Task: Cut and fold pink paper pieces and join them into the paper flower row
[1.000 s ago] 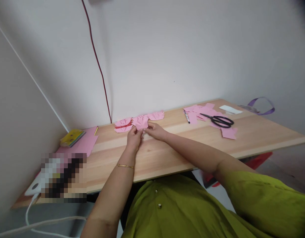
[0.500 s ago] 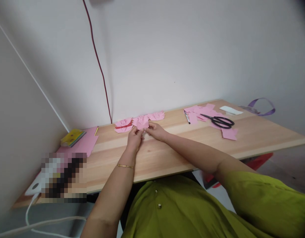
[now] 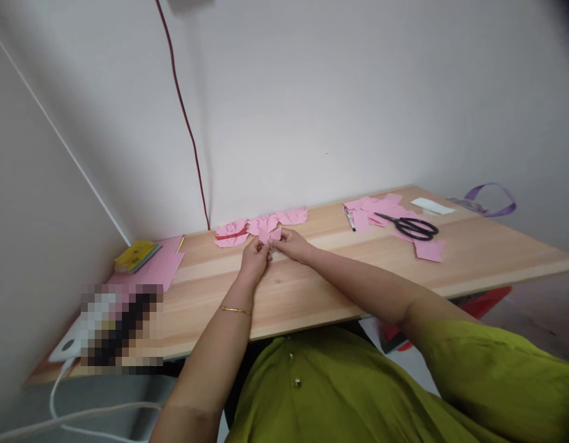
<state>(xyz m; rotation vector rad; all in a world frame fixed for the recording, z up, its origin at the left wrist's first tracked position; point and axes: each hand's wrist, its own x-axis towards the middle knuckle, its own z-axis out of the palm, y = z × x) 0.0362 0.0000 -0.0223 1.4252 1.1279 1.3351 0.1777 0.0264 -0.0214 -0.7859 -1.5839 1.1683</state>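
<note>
Between my two hands is a piece of pink paper, pinched at its lower edge. My left hand is closed on its left side, thumb and forefinger together. From the right, my right hand grips the same paper with its fingertips, close beside the left. Just behind lie crinkled pink paper pieces along the wall side of the table. A further pink piece with a red strip across it rests to the left. The fingertips partly hide the held paper.
Black-handled scissors, a marker and pink paper scraps lie on the right of the wooden table. A white strip is beyond. On the left are pink sheets, a yellow pack and a pencil.
The paper between my hands has changed shape: its lower part now shows as a smaller, apparently folded piece, and more of the pink pieces behind shows. Both hands stay nearly in place.
</note>
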